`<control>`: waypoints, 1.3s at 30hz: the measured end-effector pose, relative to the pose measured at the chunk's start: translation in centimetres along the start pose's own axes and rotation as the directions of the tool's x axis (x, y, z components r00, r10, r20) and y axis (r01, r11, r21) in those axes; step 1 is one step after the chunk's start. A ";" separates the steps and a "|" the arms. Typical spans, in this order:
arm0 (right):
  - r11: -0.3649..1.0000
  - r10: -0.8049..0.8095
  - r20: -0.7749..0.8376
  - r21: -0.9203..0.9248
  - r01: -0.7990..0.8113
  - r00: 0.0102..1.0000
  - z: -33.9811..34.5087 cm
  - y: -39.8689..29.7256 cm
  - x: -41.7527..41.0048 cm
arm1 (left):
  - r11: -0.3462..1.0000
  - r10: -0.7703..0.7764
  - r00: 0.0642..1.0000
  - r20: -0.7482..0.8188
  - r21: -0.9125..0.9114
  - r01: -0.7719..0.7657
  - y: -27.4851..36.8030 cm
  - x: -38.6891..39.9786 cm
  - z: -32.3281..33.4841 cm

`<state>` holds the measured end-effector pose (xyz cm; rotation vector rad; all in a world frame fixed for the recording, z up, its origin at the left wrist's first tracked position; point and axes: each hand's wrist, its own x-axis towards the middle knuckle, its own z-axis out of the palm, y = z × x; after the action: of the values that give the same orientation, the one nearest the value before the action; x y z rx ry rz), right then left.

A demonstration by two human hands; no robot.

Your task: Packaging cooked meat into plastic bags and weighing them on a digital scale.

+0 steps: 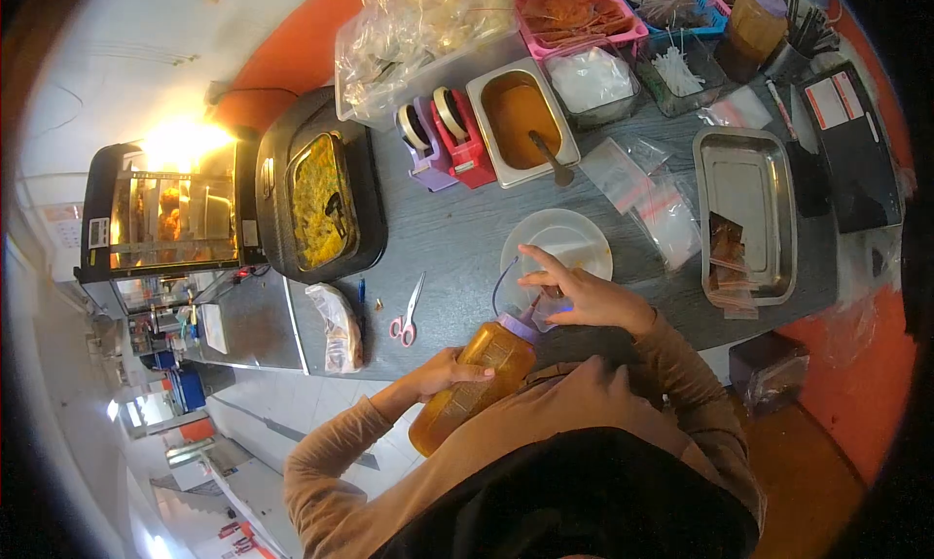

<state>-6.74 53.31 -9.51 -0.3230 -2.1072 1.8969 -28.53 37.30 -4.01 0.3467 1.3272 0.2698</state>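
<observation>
My left hand [446, 373] is wrapped around a large plastic squeeze bottle [474, 384] of orange-brown sauce, tilted with its purple cap [516, 327] up and to the right. A thin strap from the cap curls upward. At the nozzle, my right hand [595, 296] pinches a small clear plastic bag [549, 312], index finger stretched out. The nozzle tip appears to be at or in the bag's mouth; a finger partly hides it. Just beyond the hands sits a round translucent plastic plate [531, 227] on the grey wood-grain table [452, 245].
Pink-handled scissors [407, 314] lie left of the plate. A steel pan of sauce [522, 117] with a ladle stands behind, beside red and purple tape dispensers [461, 139]. Right are zip bags [664, 216] and a steel tray [766, 209] with small brown packets. A black pan [368, 216] holds yellow food.
</observation>
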 end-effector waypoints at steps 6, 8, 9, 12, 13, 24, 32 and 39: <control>0.999 -0.016 0.010 0.041 0.016 1.000 0.7 1.0 0.0 | 0.999 -0.022 1.000 0.007 -0.029 0.023 0.5 -0.5 0.3; 0.999 -0.001 0.016 0.035 0.001 1.000 0.8 0.9 0.0 | 0.999 -0.050 0.999 0.010 -0.014 0.051 0.7 -0.7 0.3; 0.999 0.014 0.020 0.029 -0.015 1.000 0.9 0.9 0.0 | 0.999 -0.049 0.999 0.011 -0.015 0.050 0.7 -0.7 0.2; 0.999 0.030 0.028 -0.010 -0.030 0.999 0.7 0.6 0.1 | 0.997 -0.081 0.996 0.021 0.004 0.081 0.4 -0.6 0.1; 1.000 0.030 0.028 -0.010 -0.030 0.999 0.7 0.7 0.2 | 0.998 -0.048 0.998 0.030 -0.031 0.049 0.4 -0.6 0.2; 0.998 -0.032 0.001 -0.046 0.032 0.999 1.3 1.5 0.3 | 0.994 -0.063 0.997 0.033 -0.086 0.066 -0.3 -0.4 0.1; 0.998 0.060 0.014 -0.015 -0.060 0.998 1.3 1.2 0.3 | 0.997 -0.017 0.999 0.044 -0.070 0.021 -0.5 -0.1 -0.2; 1.000 0.012 -0.010 0.025 -0.012 1.000 1.4 1.0 0.4 | 0.995 -0.045 0.998 0.053 -0.086 0.049 -0.3 -0.3 -0.3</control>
<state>-7.60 52.26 -10.58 -0.3397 -2.0780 1.9234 -28.87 36.93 -3.97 0.2471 1.2675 0.2767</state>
